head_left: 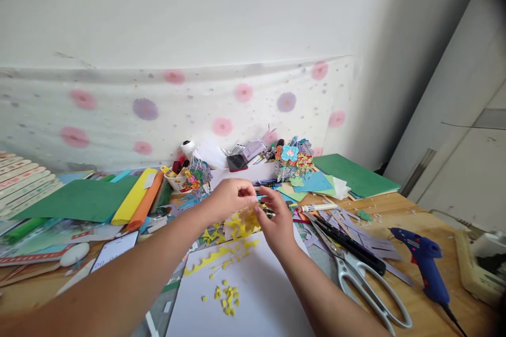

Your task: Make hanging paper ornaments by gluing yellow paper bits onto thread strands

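Observation:
My left hand (233, 199) is raised over the far part of a white sheet (261, 295), its thumb and fingertips pinched together. Whatever lies in that pinch is too small to make out. Facing it, my right hand (279, 221) has its fingers curved and its thumb apart from them. A blurred yellow paper piece (248, 220) shows just below the fingertips, close to the right thumb; I cannot tell which hand bears it. Small yellow paper bits (227, 297) lie in a loose heap on the sheet. A scalloped yellow paper strip (205, 260) lies beyond them.
Large scissors (367, 284) and a blue glue gun (425, 260) lie on the right. A phone (114, 250) is beside my left forearm. Green card (81, 197) and yellow and orange paper rolls (134, 197) are at left. Cups of paper flowers (290, 155) stand near the wall.

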`<state>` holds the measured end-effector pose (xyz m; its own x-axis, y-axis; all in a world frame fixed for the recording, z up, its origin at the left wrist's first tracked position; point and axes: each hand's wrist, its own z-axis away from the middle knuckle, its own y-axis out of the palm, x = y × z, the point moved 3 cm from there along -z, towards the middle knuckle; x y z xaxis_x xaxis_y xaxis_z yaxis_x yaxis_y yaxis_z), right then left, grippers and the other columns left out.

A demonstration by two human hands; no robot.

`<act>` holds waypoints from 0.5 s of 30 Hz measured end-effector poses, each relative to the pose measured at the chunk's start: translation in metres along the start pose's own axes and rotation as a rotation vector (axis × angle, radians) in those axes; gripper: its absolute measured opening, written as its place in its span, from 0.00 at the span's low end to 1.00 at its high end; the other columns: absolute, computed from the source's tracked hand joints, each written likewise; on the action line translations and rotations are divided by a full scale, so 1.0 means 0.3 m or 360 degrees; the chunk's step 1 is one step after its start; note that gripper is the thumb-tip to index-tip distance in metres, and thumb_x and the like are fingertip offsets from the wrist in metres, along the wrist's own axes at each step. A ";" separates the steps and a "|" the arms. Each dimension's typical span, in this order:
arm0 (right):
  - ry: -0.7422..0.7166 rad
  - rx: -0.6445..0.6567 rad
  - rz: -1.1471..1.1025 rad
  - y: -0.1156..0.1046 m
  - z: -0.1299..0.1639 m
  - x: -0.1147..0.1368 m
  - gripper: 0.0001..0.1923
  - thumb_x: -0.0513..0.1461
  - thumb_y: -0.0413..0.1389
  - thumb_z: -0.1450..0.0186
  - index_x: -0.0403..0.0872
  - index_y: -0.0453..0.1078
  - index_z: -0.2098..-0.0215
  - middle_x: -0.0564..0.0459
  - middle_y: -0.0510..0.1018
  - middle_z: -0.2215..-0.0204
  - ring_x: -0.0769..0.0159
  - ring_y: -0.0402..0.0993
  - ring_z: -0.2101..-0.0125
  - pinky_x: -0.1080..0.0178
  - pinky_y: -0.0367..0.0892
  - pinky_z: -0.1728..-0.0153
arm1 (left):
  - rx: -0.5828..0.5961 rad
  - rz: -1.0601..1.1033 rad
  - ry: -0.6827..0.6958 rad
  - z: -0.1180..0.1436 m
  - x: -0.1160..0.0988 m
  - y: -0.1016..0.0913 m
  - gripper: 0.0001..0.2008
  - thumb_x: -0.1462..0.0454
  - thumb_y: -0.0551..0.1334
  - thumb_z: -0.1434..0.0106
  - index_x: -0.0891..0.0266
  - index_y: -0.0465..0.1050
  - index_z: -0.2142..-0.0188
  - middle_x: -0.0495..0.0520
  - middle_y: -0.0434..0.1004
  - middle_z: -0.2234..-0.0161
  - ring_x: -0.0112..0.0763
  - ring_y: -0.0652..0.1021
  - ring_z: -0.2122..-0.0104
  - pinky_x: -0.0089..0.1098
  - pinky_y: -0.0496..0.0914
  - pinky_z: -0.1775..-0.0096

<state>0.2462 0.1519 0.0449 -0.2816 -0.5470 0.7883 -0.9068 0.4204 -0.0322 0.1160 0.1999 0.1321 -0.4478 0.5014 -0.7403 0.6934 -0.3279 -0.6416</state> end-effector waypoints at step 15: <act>0.0424 0.0549 -0.0306 0.042 0.027 -0.002 0.08 0.43 0.55 0.44 0.47 0.73 0.72 0.57 0.73 0.83 0.69 0.70 0.83 0.67 0.67 0.80 | -0.0411 0.0039 -0.0274 0.328 0.135 -0.036 0.13 0.57 0.65 0.46 0.56 0.75 0.62 0.53 0.78 0.66 0.38 0.77 0.66 0.35 0.72 0.63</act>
<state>0.2323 0.1518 0.0390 -0.0488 -0.3679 0.9286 -0.9985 0.0399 -0.0367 0.0349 0.1448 0.0893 -0.5030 0.3455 -0.7922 0.8158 -0.1131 -0.5672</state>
